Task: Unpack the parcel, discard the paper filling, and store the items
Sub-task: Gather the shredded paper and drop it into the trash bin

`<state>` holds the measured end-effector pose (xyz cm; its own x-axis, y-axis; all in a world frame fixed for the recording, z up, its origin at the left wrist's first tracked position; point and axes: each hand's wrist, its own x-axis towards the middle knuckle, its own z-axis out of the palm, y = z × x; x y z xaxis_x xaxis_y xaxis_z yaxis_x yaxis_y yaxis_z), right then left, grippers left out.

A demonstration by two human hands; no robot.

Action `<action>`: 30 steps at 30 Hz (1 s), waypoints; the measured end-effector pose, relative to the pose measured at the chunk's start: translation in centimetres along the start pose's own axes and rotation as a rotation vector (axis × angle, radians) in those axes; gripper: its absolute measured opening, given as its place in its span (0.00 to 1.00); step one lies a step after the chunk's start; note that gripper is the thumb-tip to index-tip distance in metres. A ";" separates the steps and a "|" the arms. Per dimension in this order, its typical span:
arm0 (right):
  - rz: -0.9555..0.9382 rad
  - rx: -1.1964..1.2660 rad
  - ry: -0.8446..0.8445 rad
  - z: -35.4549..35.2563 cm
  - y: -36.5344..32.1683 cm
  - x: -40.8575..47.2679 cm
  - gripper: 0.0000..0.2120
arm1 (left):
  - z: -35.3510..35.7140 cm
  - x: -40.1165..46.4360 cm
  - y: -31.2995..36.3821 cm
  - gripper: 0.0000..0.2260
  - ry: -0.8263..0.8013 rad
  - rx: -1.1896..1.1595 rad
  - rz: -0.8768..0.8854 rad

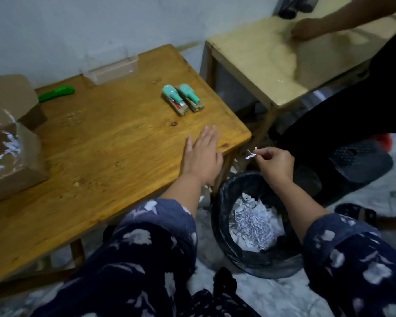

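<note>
An open cardboard parcel (7, 156) sits at the left edge of the wooden table (105, 143), with white shredded paper showing inside. Two small teal-capped items (182, 99) lie side by side near the table's far right corner. My left hand (202, 154) rests flat on the table's right edge, fingers apart, holding nothing. My right hand (273, 164) pinches a small white paper strip (251, 154) above the black bin (229, 243), which holds a heap of shredded paper (254, 223).
A green box cutter (57, 93) and a clear plastic tray (112, 69) lie at the table's back. To the right stands a pale wooden stool (268, 62), over which another person's arm (343, 21) reaches. A black sandal (359, 159) and paper scraps lie on the floor.
</note>
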<state>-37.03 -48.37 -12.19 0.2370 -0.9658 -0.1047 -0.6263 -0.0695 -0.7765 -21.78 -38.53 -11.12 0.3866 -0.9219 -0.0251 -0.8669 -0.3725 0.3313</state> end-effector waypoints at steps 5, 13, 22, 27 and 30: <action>0.125 -0.032 -0.026 0.5 7.7 -1.0 0.06 | 0.9 5.2 0.7 0.25 0.017 0.093 0.025; 0.386 -0.122 -0.081 5.6 19.6 -2.5 0.05 | 4.4 7.4 0.5 0.26 0.069 0.235 -0.018; 0.463 -0.262 -0.040 5.7 20.8 -2.9 0.09 | 4.6 7.0 0.2 0.26 0.096 0.233 0.022; 0.490 -0.225 -0.042 6.2 20.6 -2.5 0.05 | 4.9 7.1 0.2 0.26 0.121 0.226 0.028; 0.504 -0.292 -0.061 6.2 20.5 -2.7 0.09 | 4.8 7.1 0.1 0.26 0.122 0.231 0.026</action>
<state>-45.90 -45.63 -31.65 -0.1060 -0.8821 -0.4590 -0.8495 0.3203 -0.4193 -20.67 -45.64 -15.79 0.3861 -0.9171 0.0987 -0.9205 -0.3762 0.1057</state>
